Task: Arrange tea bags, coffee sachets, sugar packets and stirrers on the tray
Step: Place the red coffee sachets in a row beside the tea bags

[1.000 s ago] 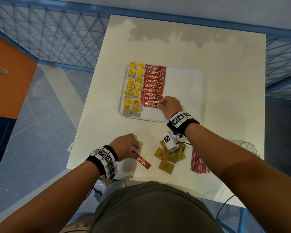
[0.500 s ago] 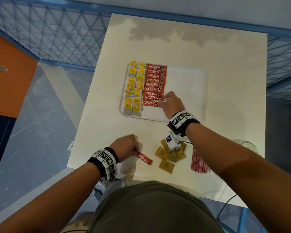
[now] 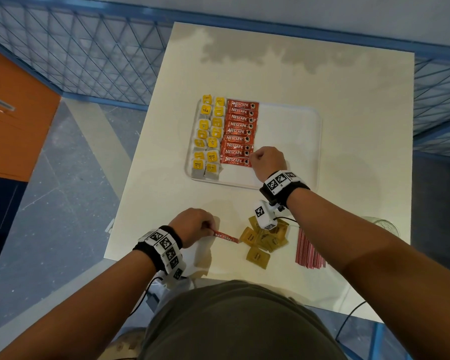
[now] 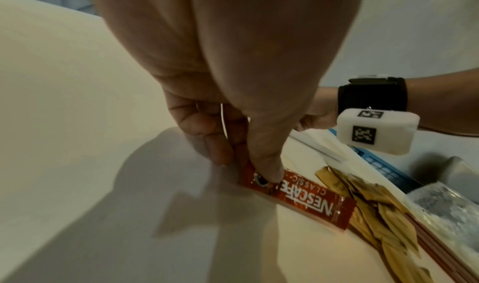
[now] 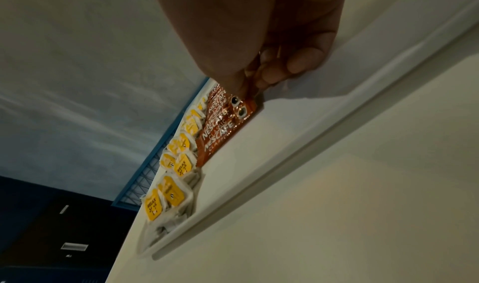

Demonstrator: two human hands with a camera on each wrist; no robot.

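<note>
The white rounded tray (image 3: 291, 141) is holding yellow-tagged teabags (image 3: 208, 136) and glossy red sachets (image 3: 238, 133). The right hand (image 3: 268, 162) is pinching the row's ends; the left hand (image 3: 192, 226) is pinching a loose sachet (image 3: 225, 236), lower centre.

On my white plastic tray (image 3: 291, 141) lie nine red Nescafé coffee sachets (image 3: 238, 132) in one column and two columns of yellow-tagged tea bags (image 3: 208, 137), roughly fourteen. Off it: one more red sachet (image 3: 225, 237), about seven gold sugar packets (image 3: 264, 241) and one bundle of red stirrers (image 3: 308, 252), too tight to count.
</note>
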